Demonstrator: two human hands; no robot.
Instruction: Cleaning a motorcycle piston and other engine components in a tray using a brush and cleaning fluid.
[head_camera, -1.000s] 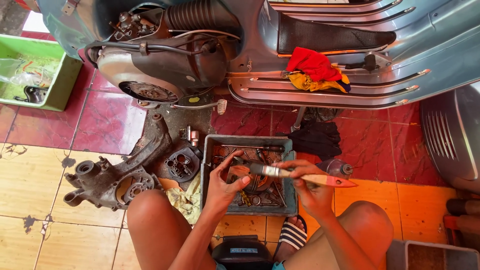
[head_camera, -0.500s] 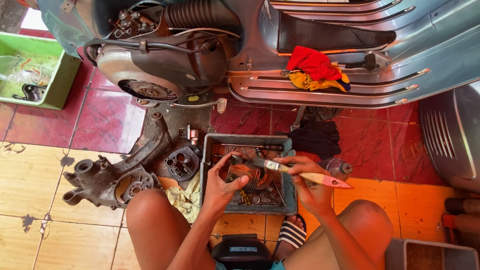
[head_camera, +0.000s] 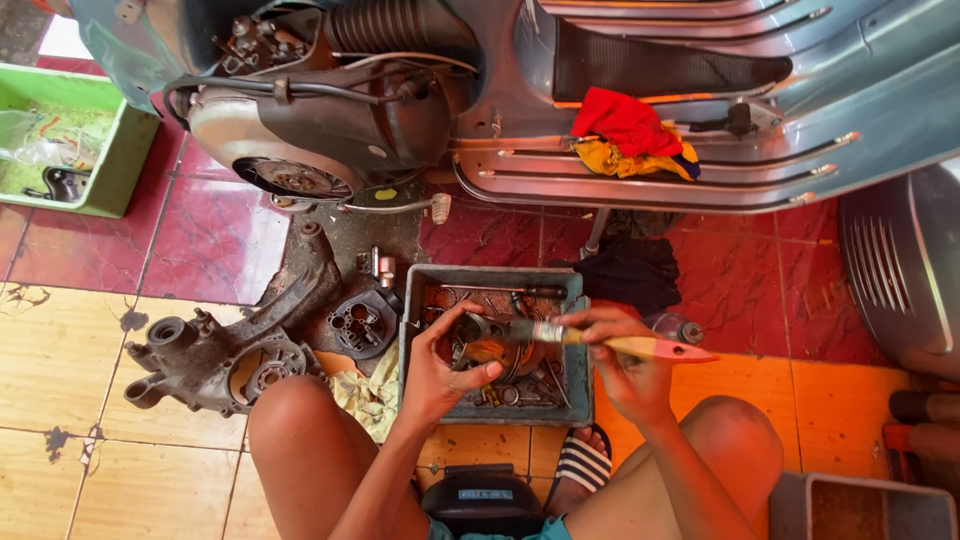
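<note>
I squat over a grey plastic tray (head_camera: 575, 345) full of small metal parts and rings. My left hand (head_camera: 440, 368) grips a round greasy metal engine part (head_camera: 478, 342) over the tray. My right hand (head_camera: 618, 362) holds a paintbrush (head_camera: 640, 346) with a yellow and red handle. Its dark bristles touch the part's right side.
A blue scooter (head_camera: 640, 100) with its engine exposed stands behind the tray, red and yellow rags (head_camera: 630, 135) on its footboard. A dirty engine casing (head_camera: 230, 345) lies left of the tray, and a green bin (head_camera: 110, 170) sits far left. A grey crate (head_camera: 860, 505) is at bottom right.
My left hand has turned the round part slightly in the tray, and the brush has shifted a little along it. My knees and the tray stay put.
</note>
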